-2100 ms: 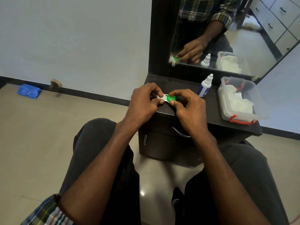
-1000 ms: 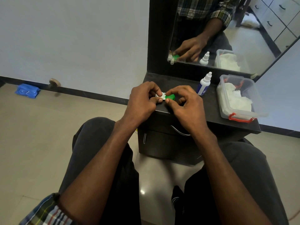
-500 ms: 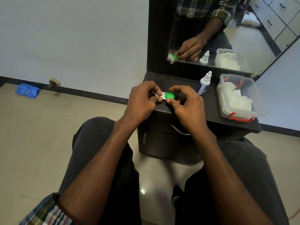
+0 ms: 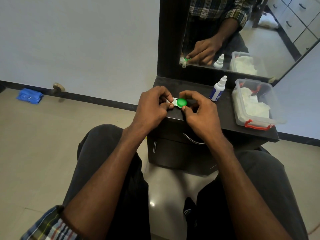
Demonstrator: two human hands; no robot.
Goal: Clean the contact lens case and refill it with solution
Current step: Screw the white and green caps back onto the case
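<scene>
Head view: the contact lens case [image 4: 175, 103] sits at the near left corner of the dark desk [image 4: 225, 111], held between both hands. Its green cap [image 4: 181, 102] now faces up in full, round and uncovered, where a second ago the right thumb and forefinger hid most of it. The right hand [image 4: 199, 111] has its fingers curled around that cap, thumb tip at its near edge; the left hand [image 4: 152, 106] pinches the white end of the case. I judge this to be the twisting of the green cap, though whether it is going on or coming off cannot be told. The solution bottle [image 4: 217, 90] stands capped just beyond the right hand, untouched. Further right is a clear tub [image 4: 258, 118] of white tissues.
</scene>
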